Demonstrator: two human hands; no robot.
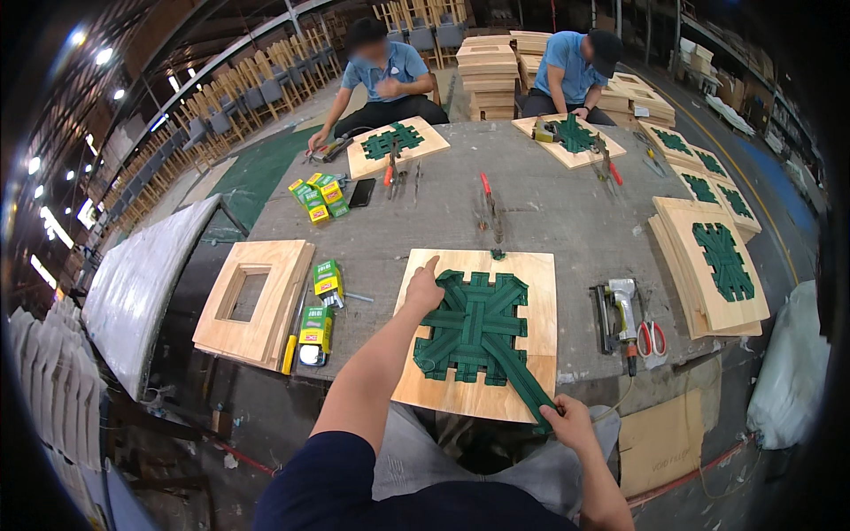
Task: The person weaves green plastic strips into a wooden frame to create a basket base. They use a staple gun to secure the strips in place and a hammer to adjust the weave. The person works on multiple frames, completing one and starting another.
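Note:
A square plywood panel (407,389) rests at the near table edge, partly over my lap. Green webbing straps (474,323) criss-cross its middle, their ends folded around the rim. My left hand (424,290) lies on the upper left of the panel, touching the webbing, with a finger stretched out. My right hand (571,421) is closed on the loose end of a green webbing strap (522,380), pulled diagonally down to the panel's near right corner. Right of the panel lie a staple gun (624,314) and red-handled scissors (652,339).
Frames with square openings (212,327) are stacked left, beside green-yellow boxes (316,327) and a yellow-handled tool (289,354). Webbed panels (691,310) pile up on the right. Pliers (489,199) lie mid-table (398,221). Two people in blue shirts (567,75) work across it.

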